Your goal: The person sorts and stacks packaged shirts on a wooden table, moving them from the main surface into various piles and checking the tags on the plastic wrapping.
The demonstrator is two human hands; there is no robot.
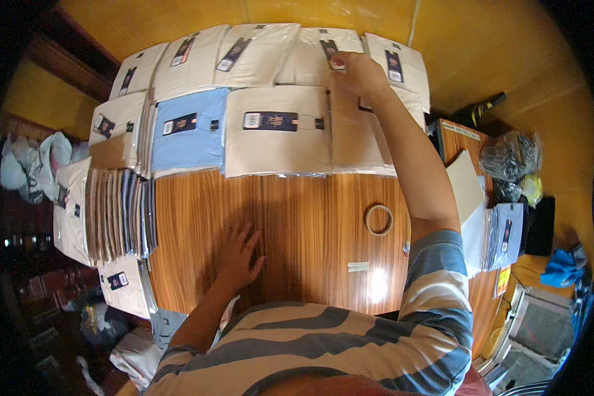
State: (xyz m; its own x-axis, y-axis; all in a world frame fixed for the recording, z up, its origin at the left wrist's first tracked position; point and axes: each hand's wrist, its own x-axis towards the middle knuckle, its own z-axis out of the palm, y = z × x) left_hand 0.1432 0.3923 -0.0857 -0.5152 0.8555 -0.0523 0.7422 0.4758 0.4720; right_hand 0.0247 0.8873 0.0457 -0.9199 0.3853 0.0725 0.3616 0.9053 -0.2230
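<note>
My right hand [362, 74] reaches to the far row of folded shirts in clear bags. Its fingers are curled together over the dark hang tag [329, 47] of a white packed shirt [308, 56]; what they pinch, if anything, is too small to make out. My left hand [239, 254] lies on the wooden table [297, 231] with its fingers apart and holds nothing. Ahead of it are a light blue packed shirt [191, 142] and a cream one [277, 148] with a dark tag. My right forearm partly covers a packed shirt [356, 142] beside these.
A roll of tape [379, 220] and small label strips [358, 266] lie on the table's right half. Packed shirts stand in a stack [119, 211] along the left edge, with more [505, 234] at the right. Plastic-wrapped bundles [511, 155] sit beyond the right side.
</note>
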